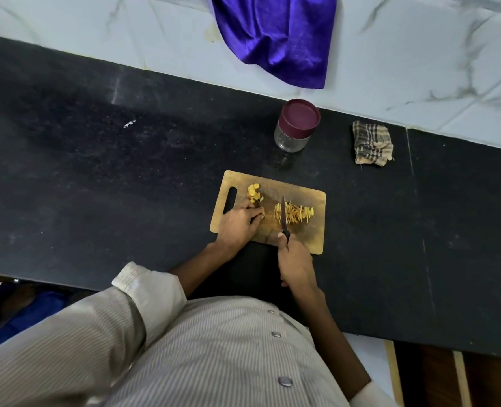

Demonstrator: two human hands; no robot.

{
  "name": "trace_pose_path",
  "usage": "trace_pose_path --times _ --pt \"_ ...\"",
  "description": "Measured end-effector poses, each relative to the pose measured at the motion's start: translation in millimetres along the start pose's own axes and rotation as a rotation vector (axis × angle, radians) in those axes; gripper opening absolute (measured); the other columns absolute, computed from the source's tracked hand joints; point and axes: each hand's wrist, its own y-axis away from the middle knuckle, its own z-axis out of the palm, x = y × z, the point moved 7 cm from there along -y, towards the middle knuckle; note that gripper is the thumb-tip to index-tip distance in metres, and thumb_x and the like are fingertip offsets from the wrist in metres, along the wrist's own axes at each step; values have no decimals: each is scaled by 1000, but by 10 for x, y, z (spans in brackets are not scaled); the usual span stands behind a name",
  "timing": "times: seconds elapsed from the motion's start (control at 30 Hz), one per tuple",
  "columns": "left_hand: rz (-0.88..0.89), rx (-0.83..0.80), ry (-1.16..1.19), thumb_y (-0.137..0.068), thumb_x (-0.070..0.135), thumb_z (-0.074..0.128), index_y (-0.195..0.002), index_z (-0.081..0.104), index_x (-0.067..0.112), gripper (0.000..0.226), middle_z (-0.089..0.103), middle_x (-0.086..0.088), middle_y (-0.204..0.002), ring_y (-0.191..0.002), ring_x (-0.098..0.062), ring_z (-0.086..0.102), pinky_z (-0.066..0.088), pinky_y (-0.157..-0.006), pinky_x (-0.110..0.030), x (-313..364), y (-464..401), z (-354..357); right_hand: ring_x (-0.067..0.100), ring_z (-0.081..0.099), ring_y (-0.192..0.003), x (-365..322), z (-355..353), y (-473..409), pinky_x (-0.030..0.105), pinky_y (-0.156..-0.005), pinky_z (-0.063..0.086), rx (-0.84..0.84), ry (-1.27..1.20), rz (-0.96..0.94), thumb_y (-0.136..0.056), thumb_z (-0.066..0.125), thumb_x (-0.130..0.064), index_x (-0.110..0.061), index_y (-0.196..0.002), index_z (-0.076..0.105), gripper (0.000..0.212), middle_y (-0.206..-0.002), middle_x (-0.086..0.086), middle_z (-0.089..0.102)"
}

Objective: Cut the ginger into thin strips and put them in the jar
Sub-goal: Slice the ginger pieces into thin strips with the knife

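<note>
We are working at a black counter (96, 171), with a wooden board (308, 192) lying near its front edge, handle slot to the left. At the board's left end our left hand (237, 224) is resting with its fingers curled down over a small piece of ginger (257, 214), pinching it against the wood. Just beyond those fingers, near the board's far left corner, ginger slices (253, 193) are lying in a small heap. In the middle of the board we are holding the knife (284, 214) with its blade pointing away from us, the tip reaching toward the far edge and the edge lying against the left side of the cut strips (294, 212). Our right hand (294, 264) is wrapping tightly round the knife's dark handle at the board's near edge. The strips are lying spread across the board's right half. Beyond the board, toward the counter's back edge, the jar (294, 133) is standing upright with its maroon lid (300, 117) on. Further right, near the same back edge, a checked rag (372, 143) is lying crumpled. Above it all, a purple cloth (275, 36) is hanging down over the white wall (96, 24).
</note>
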Motion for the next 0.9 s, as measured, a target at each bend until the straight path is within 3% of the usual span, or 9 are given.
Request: trace_pose_path --times 0.23,0.33,0.43,0.7,0.9 --pt "-5 3 6 -92 20 62 -113 70 11 25 65 -6 -108 -92 -24 63 52 -76 -37 -9 -8 -6 34 66 -90 6 -49 48 51 -78 56 41 65 -67 -106 36 -37 -14 -125 48 33 -106 13 64" --pt "2 10 7 -92 19 62 -112 70 10 24 65 -7 -108 -91 -23 63 52 -76 -37 2 -1 -20 34 62 -105 25 -80 53 35 -76 44 57 139 -90 -106 36 -36 -13 -130 45 35 -121 14 59" --pt "3 11 7 -92 19 62 -112 70 10 24 65 -7 -107 -91 -24 63 52 -75 -39 6 2 -20 33 59 -111 12 -100 68 35 -76 36 58 149 -100 -107 31 -39 -13 -134 44 39 -130 14 54" --pt "4 29 30 -89 18 65 -111 71 10 23 66 -6 -104 -89 -22 63 52 -74 -35 5 6 -36 33 60 -107 -25 -48 20 43 -89 48 20 -11 -117 -107 37 -33 -9 -124 54 34 -115 15 64" --pt "-15 39 60 -88 18 66 -106 71 11 20 67 -5 -102 -86 -19 63 53 -74 -33 -6 4 -47 36 64 -98 -112 79 21 50 -85 53 -61 22 -108 -106 37 -32 -7 -120 54 33 -107 16 64"
